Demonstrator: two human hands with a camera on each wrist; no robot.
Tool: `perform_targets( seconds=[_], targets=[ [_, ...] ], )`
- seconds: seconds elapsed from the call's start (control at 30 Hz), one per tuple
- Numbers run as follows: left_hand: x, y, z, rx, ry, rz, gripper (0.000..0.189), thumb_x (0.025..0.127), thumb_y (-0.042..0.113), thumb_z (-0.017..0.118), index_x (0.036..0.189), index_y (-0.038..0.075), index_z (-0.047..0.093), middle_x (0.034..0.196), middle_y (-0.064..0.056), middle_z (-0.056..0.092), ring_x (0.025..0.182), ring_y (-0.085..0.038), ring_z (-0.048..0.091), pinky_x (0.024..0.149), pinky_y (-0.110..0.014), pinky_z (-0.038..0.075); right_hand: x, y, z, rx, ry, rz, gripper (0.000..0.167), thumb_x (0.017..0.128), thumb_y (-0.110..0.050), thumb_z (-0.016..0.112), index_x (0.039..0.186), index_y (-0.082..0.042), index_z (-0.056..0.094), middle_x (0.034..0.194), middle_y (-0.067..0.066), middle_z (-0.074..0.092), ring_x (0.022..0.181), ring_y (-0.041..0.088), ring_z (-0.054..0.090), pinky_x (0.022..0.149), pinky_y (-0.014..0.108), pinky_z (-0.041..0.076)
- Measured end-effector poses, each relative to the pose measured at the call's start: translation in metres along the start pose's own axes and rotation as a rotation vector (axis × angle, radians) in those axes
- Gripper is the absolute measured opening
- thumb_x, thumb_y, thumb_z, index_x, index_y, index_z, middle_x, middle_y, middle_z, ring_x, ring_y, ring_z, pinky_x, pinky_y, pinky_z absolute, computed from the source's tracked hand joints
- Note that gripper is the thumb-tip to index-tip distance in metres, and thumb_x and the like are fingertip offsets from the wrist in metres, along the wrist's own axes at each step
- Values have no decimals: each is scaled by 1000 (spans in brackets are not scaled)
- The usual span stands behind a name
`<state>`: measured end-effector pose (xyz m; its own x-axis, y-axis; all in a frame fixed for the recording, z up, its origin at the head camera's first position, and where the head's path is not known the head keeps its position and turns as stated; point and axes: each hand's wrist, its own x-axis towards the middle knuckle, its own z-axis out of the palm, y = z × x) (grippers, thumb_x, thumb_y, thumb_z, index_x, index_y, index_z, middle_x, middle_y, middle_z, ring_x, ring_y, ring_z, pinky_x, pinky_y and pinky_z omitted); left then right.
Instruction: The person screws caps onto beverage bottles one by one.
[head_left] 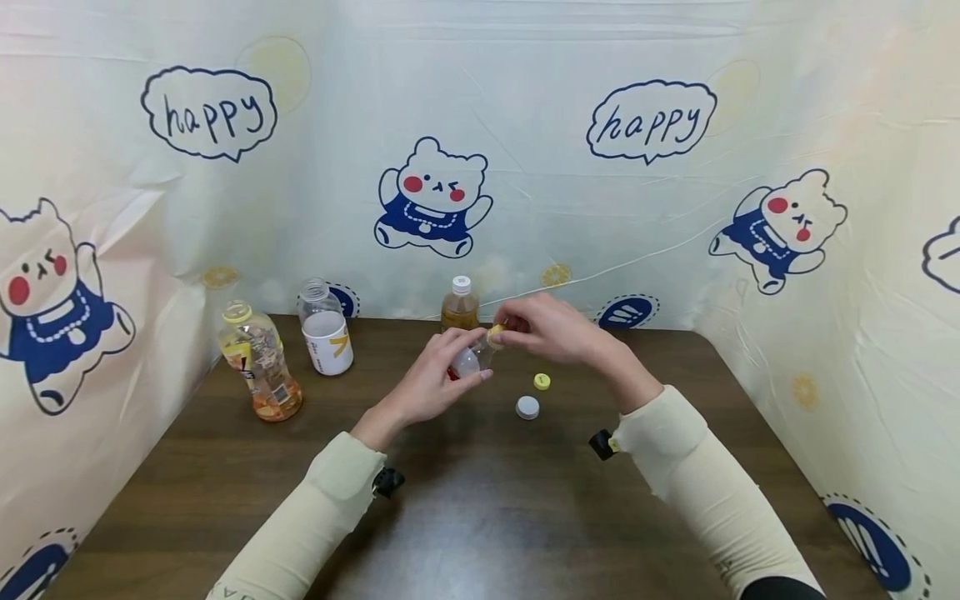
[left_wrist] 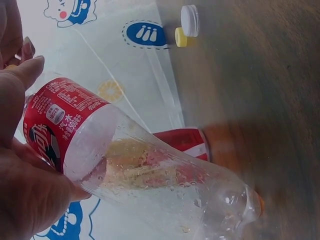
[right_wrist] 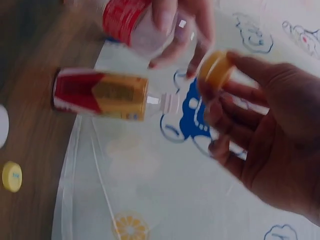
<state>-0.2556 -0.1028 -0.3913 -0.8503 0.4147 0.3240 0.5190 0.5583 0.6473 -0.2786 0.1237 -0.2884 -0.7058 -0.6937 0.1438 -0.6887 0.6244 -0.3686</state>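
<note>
My left hand [head_left: 429, 377] grips a clear plastic soda bottle [head_left: 467, 363] around its red label, with the bottle tilted. Beads of liquid cling inside the bottle [left_wrist: 165, 175] in the left wrist view, where its neck is hidden behind fingers. My right hand [head_left: 553, 329] pinches an orange-yellow cap [right_wrist: 215, 70] between thumb and fingers. From the head, that cap overlaps the mouth end of the soda bottle. Just behind the hands stands an amber drink bottle [head_left: 460, 310] with a white cap, its red and gold label [right_wrist: 100, 94] showing in the right wrist view.
A yellow cap [head_left: 542, 382] and a white cap [head_left: 527, 407] lie on the dark wooden table [head_left: 480, 517]. On the left stand an uncapped bottle [head_left: 258, 362] with orange residue and an uncapped white-labelled bottle [head_left: 327, 337]. A printed curtain [head_left: 540, 208] hangs behind the table.
</note>
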Motion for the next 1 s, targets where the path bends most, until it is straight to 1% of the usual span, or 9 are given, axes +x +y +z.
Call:
perform_targets(
  seconds=[0.1,0.2,0.4,0.53,0.67,0.8,0.9,1.0],
  targets=[
    [0,0,0,4,6,2,62,96,39,72,152,25,49,137,-3,53,122,-24,47,95,-47,53,0,-6,1,-34,19,65,22,101,-35,67,106,-15,73,86,-4,67,77,15,59,64,32,51],
    [-1,0,1,6,9,-1,62,96,39,72,152,25,49,138,-3,53,123,-25,47,95,-47,54,0,-11,2,-37,25,110,23,101,-34,67,107,-13,73,87,-3,68,78,16,60,64,31,52],
    [-2,0,1,17,9,6,63,96,40,72,152,26,48,139,-3,52,123,-25,46,95,-47,53,0,-14,0,-5,9,156,23,101,-33,66,105,-11,73,86,-1,68,77,17,60,64,31,52],
    [-2,0,0,23,14,12,63,96,40,72,152,25,49,139,-3,53,122,-25,47,94,-46,54,0,-13,0,23,4,165,23,103,-33,64,104,-12,73,84,-2,68,74,17,61,64,32,52],
    [-1,-1,-1,14,16,-2,62,96,39,72,152,26,49,139,-3,52,122,-24,46,94,-46,54,-1,-11,2,74,3,137,23,103,-31,63,108,-12,73,84,-1,69,74,18,62,65,32,54],
    [-2,-3,-3,4,11,-21,62,96,40,72,152,26,48,141,-2,51,126,-25,45,96,-48,54,-4,-6,4,107,-5,61,26,102,-30,66,121,-13,70,98,-1,72,82,15,65,72,30,57],
    [-3,-5,-7,-10,21,-30,63,96,41,72,152,26,47,141,-2,51,127,-25,46,99,-50,52,-8,-4,5,89,-17,-5,36,101,-30,67,133,-15,63,110,-1,71,86,12,67,77,28,58],
    [-3,-7,-15,-36,51,-42,63,96,43,71,152,27,46,141,-1,51,129,-25,47,102,-54,51,-12,-1,5,48,-24,-45,43,101,-30,67,141,-18,57,114,0,69,85,10,65,77,28,57]
  ],
)
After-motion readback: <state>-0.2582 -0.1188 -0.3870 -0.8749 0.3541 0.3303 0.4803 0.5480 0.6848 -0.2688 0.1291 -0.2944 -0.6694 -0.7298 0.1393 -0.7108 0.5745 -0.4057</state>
